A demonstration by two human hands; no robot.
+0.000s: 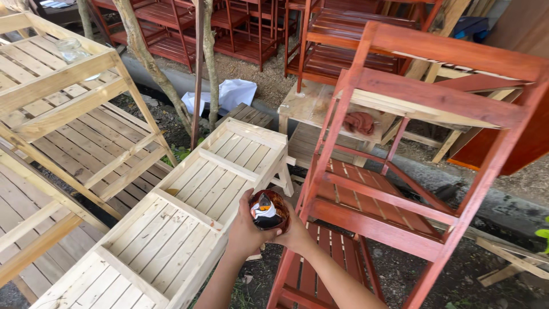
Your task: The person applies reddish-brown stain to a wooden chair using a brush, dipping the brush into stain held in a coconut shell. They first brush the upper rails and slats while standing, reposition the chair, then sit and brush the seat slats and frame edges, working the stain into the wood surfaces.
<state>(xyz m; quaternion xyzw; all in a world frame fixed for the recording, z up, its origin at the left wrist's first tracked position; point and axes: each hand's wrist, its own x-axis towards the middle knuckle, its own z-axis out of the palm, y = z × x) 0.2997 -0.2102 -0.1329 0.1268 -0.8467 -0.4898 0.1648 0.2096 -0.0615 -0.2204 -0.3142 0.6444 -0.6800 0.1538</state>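
Can (267, 210) upright, mouth skyward, between left hand (245, 229) and right hand (295, 232)

Bright, even daylight fills the outdoor scene, washing the bare wooden rack (171, 229) at lower left pale, while a white sheet (229, 94) on the ground nears overexposure. Shadows are soft and short, pooling beneath the red-stained shelf (394, 189) and in the dark gaps between frames, with a small glint of glare on the shiny crumpled wrapper (264, 210) between the hands. Focus holds sharp across the centre, though the wide lens bends straight rails near the edges and the far top corners soften slightly.
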